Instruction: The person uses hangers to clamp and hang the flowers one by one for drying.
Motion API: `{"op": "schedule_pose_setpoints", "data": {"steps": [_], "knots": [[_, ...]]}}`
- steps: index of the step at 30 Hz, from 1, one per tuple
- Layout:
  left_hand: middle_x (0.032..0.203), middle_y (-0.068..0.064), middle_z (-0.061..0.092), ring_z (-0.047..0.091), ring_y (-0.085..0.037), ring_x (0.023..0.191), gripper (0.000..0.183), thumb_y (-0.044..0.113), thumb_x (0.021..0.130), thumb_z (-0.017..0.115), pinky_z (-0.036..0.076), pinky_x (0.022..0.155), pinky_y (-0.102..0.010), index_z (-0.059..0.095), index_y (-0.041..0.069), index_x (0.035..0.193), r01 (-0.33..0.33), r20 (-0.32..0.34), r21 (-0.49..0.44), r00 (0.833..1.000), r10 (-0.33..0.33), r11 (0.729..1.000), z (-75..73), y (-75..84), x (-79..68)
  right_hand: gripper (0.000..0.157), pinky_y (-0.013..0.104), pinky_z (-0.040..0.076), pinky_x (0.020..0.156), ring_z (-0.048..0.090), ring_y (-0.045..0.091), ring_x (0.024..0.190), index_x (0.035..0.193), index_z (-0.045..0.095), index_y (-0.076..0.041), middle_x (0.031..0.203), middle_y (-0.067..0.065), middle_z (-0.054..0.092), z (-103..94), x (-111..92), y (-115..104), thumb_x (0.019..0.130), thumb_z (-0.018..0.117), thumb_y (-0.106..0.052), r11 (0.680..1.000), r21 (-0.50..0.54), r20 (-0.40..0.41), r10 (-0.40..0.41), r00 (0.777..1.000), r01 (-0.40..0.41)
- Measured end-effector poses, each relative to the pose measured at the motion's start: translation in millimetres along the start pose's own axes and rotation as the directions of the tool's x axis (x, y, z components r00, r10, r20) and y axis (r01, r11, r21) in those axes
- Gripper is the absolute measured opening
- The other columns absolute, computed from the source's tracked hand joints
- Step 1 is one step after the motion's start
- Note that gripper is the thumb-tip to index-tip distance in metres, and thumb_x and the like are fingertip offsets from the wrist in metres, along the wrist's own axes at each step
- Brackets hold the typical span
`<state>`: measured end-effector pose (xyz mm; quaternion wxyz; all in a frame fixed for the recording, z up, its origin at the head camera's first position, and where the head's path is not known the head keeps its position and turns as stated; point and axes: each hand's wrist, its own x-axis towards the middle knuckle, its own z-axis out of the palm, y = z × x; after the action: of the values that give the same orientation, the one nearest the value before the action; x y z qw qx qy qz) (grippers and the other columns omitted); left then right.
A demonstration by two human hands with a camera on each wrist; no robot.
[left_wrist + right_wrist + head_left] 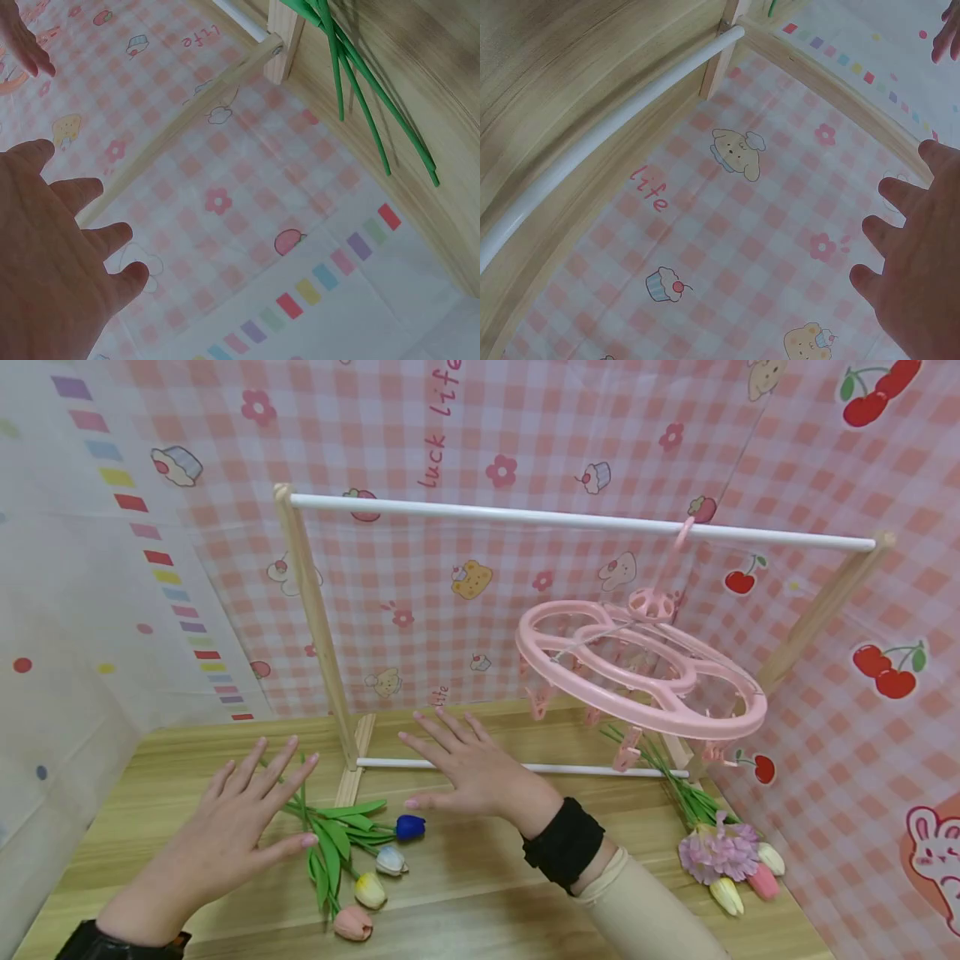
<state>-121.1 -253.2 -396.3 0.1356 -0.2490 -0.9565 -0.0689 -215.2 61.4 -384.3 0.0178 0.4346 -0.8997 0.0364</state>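
Observation:
My left hand [240, 822] is spread with straight fingers and holds nothing, over the stem end of a bunch of artificial tulips [333, 839]. That bunch has blue, white, yellow and pink heads; its green stems [367, 97] show in the left wrist view. My right hand [468, 768] is also spread and holds nothing, in front of the rack's lower white rod [600, 770]. To its right, a pink clip hanger [641, 672] hangs by its hook from the upper white rod [480, 514], with several small clips [628, 748] dangling below its ring.
A second flower bunch [720, 852], with a purple bloom and white, yellow and pink tulips, lies at the table's right. The rack's wooden posts [318, 627] stand near the checked cloth backdrop [420, 602]. All of it is on a wooden table [480, 902].

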Motion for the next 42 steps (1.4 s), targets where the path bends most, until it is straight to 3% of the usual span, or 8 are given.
{"op": "schedule_pose_setpoints", "data": {"steps": [6,11,18,27,33,38,42], "knots": [[0.155,-0.002,0.002,-0.006,-0.03,0.137,0.084,0.057,0.085,0.055,0.001,0.107,-0.061,0.015,0.024,0.151,0.002,0.018,-0.009,1.0,-0.002,1.0,0.7,0.4,-0.2,0.082,0.05,0.0,0.111,-0.014,0.017,0.136,0.15,-0.001,-0.033,0.155,-0.002,-0.005,-2.6,-0.4,0.0,0.085,0.021,-0.076,1.0,0.022,-0.006,-0.01,1.0,0.01],[0.155,-0.002,0.003,-0.004,-0.029,0.138,0.085,0.056,0.084,0.057,0.004,0.107,-0.06,0.016,0.024,0.151,0.016,-0.006,-0.027,1.0,-0.016,1.0,3.7,-0.1,0.0,0.078,0.048,0.006,0.111,-0.011,0.014,0.137,0.151,0.003,-0.032,0.155,-0.002,-0.003,-6.9,-0.9,0.9,0.088,0.029,-0.07,0.996,0.075,-0.029,-0.037,0.999,0.039],[0.155,-0.003,0.004,-0.001,-0.03,0.138,0.081,0.047,0.088,0.057,0.006,0.104,-0.066,0.014,0.022,0.152,0.058,-0.028,-0.135,0.998,-0.062,0.989,11.5,-0.8,-1.8,0.073,0.043,0.02,0.11,0.011,0.017,0.137,0.151,0.012,-0.029,0.154,-0.001,0.008,-16.6,-3.9,2.2,0.091,0.034,-0.063,0.982,0.143,-0.14,-0.106,0.984,0.126],[0.154,-0.005,0.005,0.0,-0.031,0.137,0.073,0.031,0.095,0.052,0.008,0.097,-0.074,0.008,0.02,0.152,0.139,-0.061,-0.337,0.984,-0.169,0.931,25.1,-1.0,1.7,0.067,0.039,0.027,0.108,0.017,0.01,0.135,0.15,0.017,-0.029,0.153,-0.011,0.01,-52.2,-25.0,-6.8,0.094,0.045,-0.051,0.941,0.253,-0.261,-0.158,0.952,0.226],[0.154,-0.009,0.006,0.005,-0.032,0.137,0.072,0.023,0.095,0.052,0.004,0.107,-0.059,0.008,0.017,0.152,0.087,-0.127,-0.402,0.981,-0.149,0.911,33.9,-1.8,8.6,0.067,0.039,0.028,0.107,0.018,0.011,0.135,0.15,0.017,-0.027,0.153,-0.01,0.012,-87.5,-58.8,-14.4,0.094,0.045,-0.049,0.914,0.303,-0.309,-0.173,0.935,0.269],[0.154,-0.01,0.007,0.007,-0.033,0.137,0.072,0.023,0.095,0.051,0.005,0.107,-0.06,0.007,0.017,0.152,0.065,-0.145,-0.442,0.979,-0.142,0.894,38.8,2.7,15.2,0.065,0.041,0.027,0.108,0.023,0.019,0.135,0.149,0.025,-0.014,0.152,0.001,0.022,-131.1,-97.2,-28.5,0.096,0.038,-0.05,0.864,0.387,-0.377,-0.169,0.91,0.321],[0.154,-0.007,0.006,0.006,-0.032,0.137,0.071,0.023,0.096,0.051,0.008,0.105,-0.064,0.007,0.019,0.152,0.068,-0.132,-0.479,0.98,-0.148,0.875,38.8,5.9,22.6,0.066,0.04,0.025,0.108,0.028,0.029,0.131,0.143,0.032,-0.002,0.146,0.013,0.033,-153.3,-119.4,-28.2,0.097,0.038,-0.048,0.846,0.365,-0.527,-0.157,0.835,0.389]]}}
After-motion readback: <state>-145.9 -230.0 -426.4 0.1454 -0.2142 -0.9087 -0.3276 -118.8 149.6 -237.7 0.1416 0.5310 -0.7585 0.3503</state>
